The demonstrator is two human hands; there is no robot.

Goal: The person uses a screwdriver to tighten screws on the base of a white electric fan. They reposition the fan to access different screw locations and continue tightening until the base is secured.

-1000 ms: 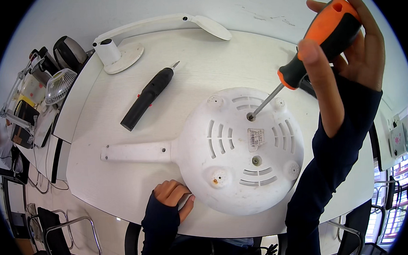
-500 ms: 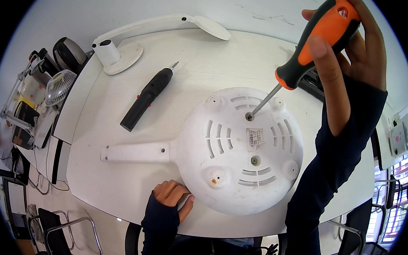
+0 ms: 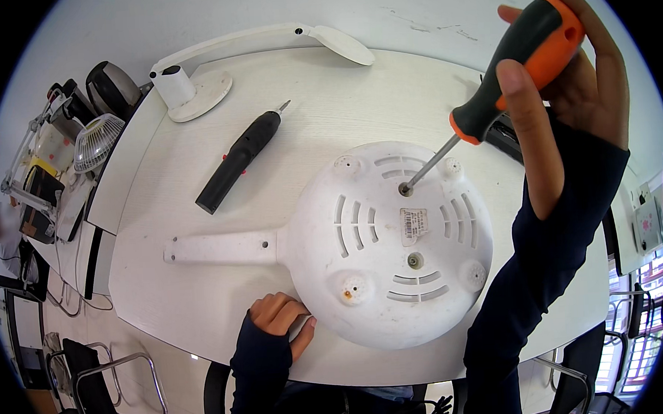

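A white, round plastic appliance [image 3: 389, 309] with a long handle [image 3: 221, 248] lies underside up on the table. It has vent slots, foot-like bumps, a label and two recessed screw holes. My right hand [image 3: 591, 81] grips the black-and-orange handle of a screwdriver [image 3: 522, 54]. Its slanting shaft ends in the upper recess [image 3: 405, 190]; the tip is hidden there. In the lower recess [image 3: 414, 261] a screw head shows. My left hand [image 3: 281, 318] rests with curled fingers against the appliance's near-left rim. Its fingertips are hidden, so whether it grips anything cannot be told.
A black electric screwdriver [image 3: 240, 159] with a bit lies left of the appliance. A white desk lamp [image 3: 183, 91] stands at the back left of the table [image 3: 172, 305]. Dark equipment [image 3: 504, 134] is partly hidden behind my right arm. Chairs [image 3: 93, 384] flank the table.
The screwdriver handle has turned about its axis within my right hand, now showing more black towards me. Its tip stays in the same recess. My left hand and the appliance have not moved.
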